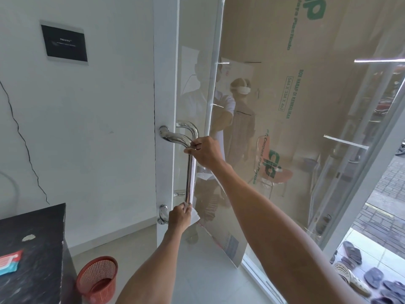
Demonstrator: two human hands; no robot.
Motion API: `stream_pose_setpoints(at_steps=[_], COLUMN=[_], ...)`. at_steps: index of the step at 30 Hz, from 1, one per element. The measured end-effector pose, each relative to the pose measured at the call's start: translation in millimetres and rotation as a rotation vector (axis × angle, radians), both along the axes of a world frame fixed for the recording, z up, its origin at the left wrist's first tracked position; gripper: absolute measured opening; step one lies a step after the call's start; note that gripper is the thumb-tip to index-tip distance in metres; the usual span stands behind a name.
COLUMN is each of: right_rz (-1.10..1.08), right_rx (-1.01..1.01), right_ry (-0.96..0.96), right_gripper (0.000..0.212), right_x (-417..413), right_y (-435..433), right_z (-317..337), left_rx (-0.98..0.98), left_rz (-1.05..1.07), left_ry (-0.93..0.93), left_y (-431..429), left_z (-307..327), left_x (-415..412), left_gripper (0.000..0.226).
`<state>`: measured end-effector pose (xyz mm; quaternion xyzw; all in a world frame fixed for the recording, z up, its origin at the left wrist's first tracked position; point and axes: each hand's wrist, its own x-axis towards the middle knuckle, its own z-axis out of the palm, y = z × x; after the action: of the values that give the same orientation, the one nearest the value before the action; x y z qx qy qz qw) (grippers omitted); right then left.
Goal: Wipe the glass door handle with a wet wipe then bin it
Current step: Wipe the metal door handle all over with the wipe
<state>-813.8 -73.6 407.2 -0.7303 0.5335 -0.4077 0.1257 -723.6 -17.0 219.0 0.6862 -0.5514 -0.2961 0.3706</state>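
Note:
A shiny chrome door handle (191,172) runs vertically along the edge of the glass door (285,128). My right hand (205,151) grips the handle near its upper bend. Lower down, my left hand (180,216) presses a white wet wipe (195,215) against the bottom end of the bar. A red mesh bin (97,278) stands on the floor at the lower left, below both hands.
A dark speckled counter (32,249) fills the lower left, with a red and blue wipes packet (8,262) on it. Several sandals (372,277) lie outside the doorway at the lower right. A cardboard sheet (285,62) covers the glass behind the door.

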Motion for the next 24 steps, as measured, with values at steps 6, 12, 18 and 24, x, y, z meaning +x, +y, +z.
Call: stream_pose_setpoints(at_steps=[6, 12, 18, 24], right_rz=[0.009, 0.005, 0.005, -0.018], right_rx=[0.001, -0.013, -0.006, -0.006], right_ry=[-0.016, -0.014, 0.015, 0.059], right_gripper=[0.036, 0.033, 0.033, 0.029], right_x=[-2.1, -1.6, -2.3, 0.9], right_y=[1.4, 0.9, 0.4, -2.5], right_z=[-0.6, -2.2, 0.0, 1.7], left_rx=[0.222, 0.258, 0.227, -0.012], left_rz=[-0.098, -0.095, -0.086, -0.058], left_ry=[-0.040, 0.045, 0.058, 0.029], left_y=[0.0, -2.2, -2.6, -0.7], left_z=[-2.1, -4.5, 6.0, 38.6], left_x=[-7.4, -12.8, -9.8, 3.9], left_gripper=[0.040, 0.036, 0.043, 0.045])
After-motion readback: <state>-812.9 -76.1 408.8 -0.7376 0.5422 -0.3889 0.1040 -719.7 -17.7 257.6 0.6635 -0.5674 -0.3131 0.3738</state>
